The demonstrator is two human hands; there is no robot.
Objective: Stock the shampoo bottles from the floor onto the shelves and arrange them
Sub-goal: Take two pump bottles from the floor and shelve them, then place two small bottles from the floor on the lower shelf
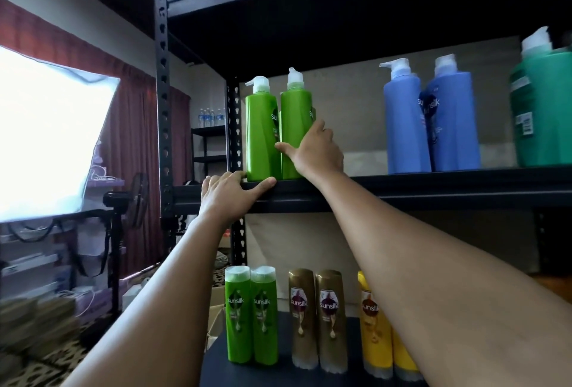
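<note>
On the lower shelf stand small green, brown and yellow Sunsilk bottles. Above, the left hand lies flat, fingers spread, on the upper shelf's edge. The right hand grips the second green pump bottle, touching the first. Best to nudge it flush, label forward.

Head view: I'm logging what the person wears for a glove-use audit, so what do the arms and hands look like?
Both forearms are bare right up to the frame edge, with no sleeve in view. The left hand and right hand wear no gloves, and no rings, watch, bracelet or markings show on them. Fingernails are too small to judge.
</note>
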